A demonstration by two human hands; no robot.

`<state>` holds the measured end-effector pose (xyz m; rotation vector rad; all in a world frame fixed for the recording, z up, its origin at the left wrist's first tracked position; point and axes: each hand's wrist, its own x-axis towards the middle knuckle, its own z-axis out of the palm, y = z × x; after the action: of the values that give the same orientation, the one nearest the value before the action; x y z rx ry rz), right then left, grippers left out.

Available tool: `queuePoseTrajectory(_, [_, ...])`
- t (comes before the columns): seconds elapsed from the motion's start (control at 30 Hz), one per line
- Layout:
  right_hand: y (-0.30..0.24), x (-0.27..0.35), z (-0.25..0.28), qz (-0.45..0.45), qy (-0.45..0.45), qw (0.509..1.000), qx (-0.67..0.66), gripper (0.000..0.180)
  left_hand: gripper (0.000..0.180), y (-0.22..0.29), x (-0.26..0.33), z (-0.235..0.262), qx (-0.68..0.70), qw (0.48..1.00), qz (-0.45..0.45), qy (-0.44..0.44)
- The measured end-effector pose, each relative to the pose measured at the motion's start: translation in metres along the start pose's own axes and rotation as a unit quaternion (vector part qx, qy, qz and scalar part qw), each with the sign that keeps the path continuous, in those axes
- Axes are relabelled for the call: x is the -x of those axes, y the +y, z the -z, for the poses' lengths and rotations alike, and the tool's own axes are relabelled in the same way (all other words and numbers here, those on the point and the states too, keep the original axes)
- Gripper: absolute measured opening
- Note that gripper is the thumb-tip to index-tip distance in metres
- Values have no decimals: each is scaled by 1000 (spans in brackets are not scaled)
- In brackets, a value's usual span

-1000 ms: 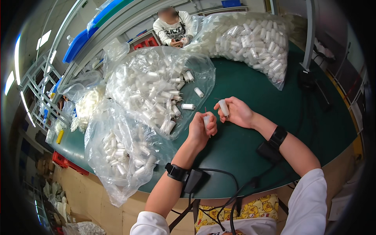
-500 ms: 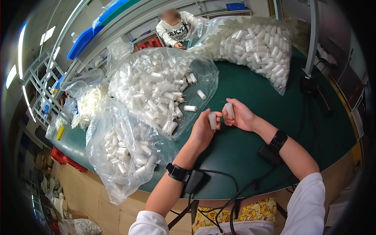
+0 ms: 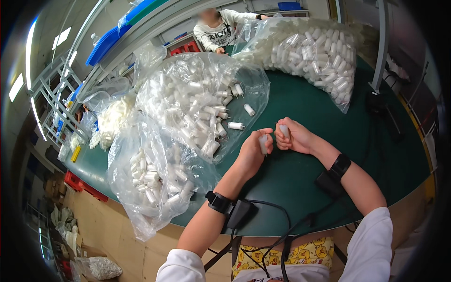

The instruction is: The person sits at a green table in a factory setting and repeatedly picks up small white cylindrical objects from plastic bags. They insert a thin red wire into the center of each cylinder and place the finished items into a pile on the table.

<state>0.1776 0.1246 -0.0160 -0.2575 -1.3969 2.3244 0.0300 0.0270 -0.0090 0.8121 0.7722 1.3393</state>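
Over the green table (image 3: 305,188), my left hand (image 3: 251,152) is closed around a small white cylinder (image 3: 263,144), its fingers curled behind it. Close beside it, my right hand (image 3: 300,138) grips another white cylinder (image 3: 284,131), partly covered by the thumb and fingers. The two fists are nearly touching. Just beyond my left hand, a loose white cylinder (image 3: 236,126) with thin metal pins lies on the edge of an open clear bag (image 3: 260,89), and a second loose cylinder (image 3: 249,109) lies farther back.
A full clear bag of white cylinders (image 3: 324,66) stands at the back right, and a smaller bag (image 3: 145,221) lies at the near left. Black cables (image 3: 282,211) run from my wrist straps. Across the table sits another person (image 3: 216,33). A metal post (image 3: 381,47) rises at right.
My fingers have curled more tightly around both cylinders, hiding more of them. The person across the table has stretched an arm toward the large bag. The whole view has shifted slightly.
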Motion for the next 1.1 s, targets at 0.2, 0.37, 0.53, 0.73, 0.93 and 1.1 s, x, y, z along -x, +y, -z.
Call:
queuePoseTrajectory(0.2, [2,1,-7,8,64,998,1,46,25,1,1,-1,-1,1000,-4,25])
queuePoseTrajectory(0.37, [5,1,-8,23,89,996,0,36,26,1,-2,-4,26,999,-14,32])
queuePoseTrajectory(0.53, [0,4,-13,45,45,994,85,37,30,8,2,-15,74,997,14,33])
queuePoseTrajectory(0.73, [-1,5,-11,21,39,995,88,38,27,10,2,-17,53,997,52,-35])
queuePoseTrajectory(0.93, [5,1,-14,73,92,993,4,28,26,8,2,-14,75,997,20,0])
queuePoseTrajectory(1.1, [-4,-3,-14,144,209,967,-33,26,30,1,-2,-6,103,992,-9,77])
